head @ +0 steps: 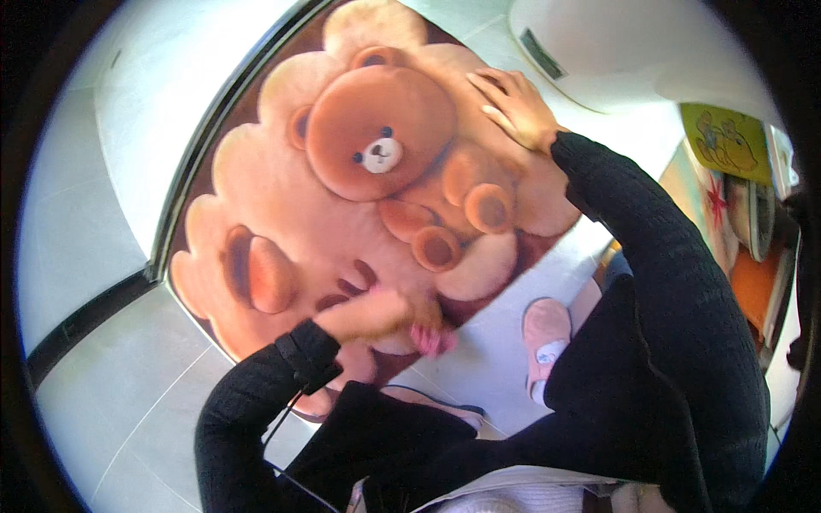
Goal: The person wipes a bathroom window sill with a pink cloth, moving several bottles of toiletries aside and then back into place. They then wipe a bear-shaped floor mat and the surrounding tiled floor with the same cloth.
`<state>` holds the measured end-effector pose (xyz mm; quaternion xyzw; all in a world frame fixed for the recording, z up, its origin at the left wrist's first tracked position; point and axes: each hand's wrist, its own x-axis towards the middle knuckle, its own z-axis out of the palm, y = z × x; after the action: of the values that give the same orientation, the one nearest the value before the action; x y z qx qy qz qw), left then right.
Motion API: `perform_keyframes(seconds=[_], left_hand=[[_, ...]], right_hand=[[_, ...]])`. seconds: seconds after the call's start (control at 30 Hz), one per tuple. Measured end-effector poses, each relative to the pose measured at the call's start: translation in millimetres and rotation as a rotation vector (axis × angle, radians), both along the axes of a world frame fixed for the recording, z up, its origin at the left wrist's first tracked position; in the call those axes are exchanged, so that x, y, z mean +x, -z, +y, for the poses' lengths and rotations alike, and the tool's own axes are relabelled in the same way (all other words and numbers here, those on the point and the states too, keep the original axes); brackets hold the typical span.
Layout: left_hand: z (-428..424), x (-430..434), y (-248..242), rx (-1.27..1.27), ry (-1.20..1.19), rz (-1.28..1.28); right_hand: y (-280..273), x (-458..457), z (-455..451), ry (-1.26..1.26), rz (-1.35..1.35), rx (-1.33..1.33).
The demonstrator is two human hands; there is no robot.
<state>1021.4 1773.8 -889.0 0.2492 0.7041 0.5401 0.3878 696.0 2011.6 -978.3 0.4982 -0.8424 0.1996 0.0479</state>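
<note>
A brown and cream floor mat with a printed teddy bear lies on the tiles before me. My right hand rests flat on the mat's right side, palm down, with its fingers somewhat spread. Over the near edge of the mat is my left hand, blurred, with bent fingers. A pink patch shows at its finger end; whether that is fingertips or a small held thing cannot be made out.
A black-edged threshold strip runs along the mat's left side. The base of a white fixture stands at the upper right. My pink slippers are close to the near edge. A yellow-green printed panel and an orange item are at the right.
</note>
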Motion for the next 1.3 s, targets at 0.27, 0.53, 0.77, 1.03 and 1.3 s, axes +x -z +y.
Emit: perform_keyframes(seconds=[0.27, 0.53, 0.77, 1.03, 1.3], left_hand=[[-158, -215, 83, -0.916, -1.149, 1.138], [41, -20, 54, -0.221, 0.07, 0.857], [-121, 19, 56, -0.048, -0.883, 0.078], [-234, -70, 44, -1.009, -1.452, 0.61], [56, 112, 35, 0.182, -0.123, 0.43]], right_hand=[[-10, 3, -3, 0.028, -0.065, 0.041], [-12, 0, -2, 0.054, -0.122, 0.076], [-11, -1, -4, 0.013, -0.06, 0.04], [-11, -1, -3, 0.015, -0.045, 0.059], [-5, -5, 0, -0.009, -0.064, 0.041]])
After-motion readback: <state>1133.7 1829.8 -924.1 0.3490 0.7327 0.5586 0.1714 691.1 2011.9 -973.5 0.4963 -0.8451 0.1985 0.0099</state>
